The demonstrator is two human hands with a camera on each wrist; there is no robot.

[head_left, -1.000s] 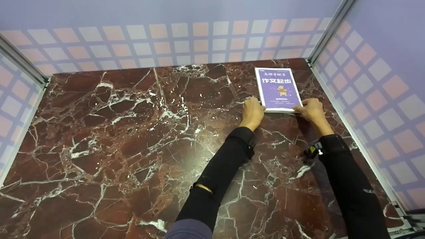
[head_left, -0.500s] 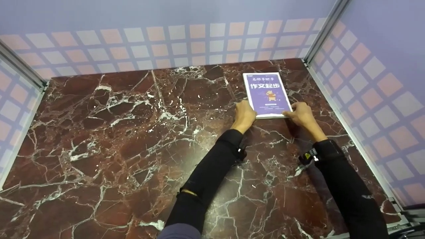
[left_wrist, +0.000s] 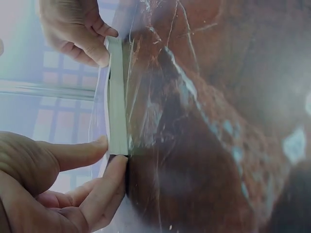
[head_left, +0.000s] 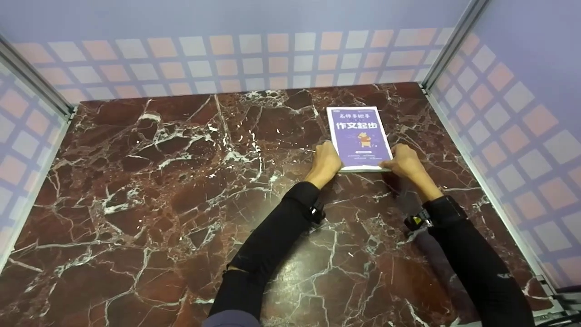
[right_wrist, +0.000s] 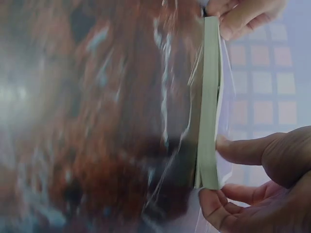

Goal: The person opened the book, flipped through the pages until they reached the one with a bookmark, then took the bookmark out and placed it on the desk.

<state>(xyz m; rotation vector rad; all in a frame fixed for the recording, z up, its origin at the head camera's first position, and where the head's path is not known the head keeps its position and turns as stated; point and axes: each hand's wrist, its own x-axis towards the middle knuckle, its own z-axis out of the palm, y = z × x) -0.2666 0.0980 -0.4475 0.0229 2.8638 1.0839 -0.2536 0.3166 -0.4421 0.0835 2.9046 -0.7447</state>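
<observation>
A purple book (head_left: pixel 360 119) with a white border, white lettering and a small yellow bear lies cover up, right of the table's middle. My left hand (head_left: pixel 325 162) holds its near left corner, thumb on the cover and fingers at the side edge. At the near right corner my right hand (head_left: pixel 405 163) pinches it, thumb on top and fingers around the edge. Thick pale page edges of the book (left_wrist: pixel 116 97) face me in the left wrist view. Whether its underside touches the table fully, I cannot tell.
The dark red marble-patterned table (head_left: pixel 150 218) spreads widely to the left. A checkered back panel (head_left: pixel 254 63) and a right side panel (head_left: pixel 508 118) border it, joined by a metal post (head_left: pixel 456 43).
Both hands have drawn the book left and nearer to me, from close to the right back corner. Their grip on its near corners stays the same.
</observation>
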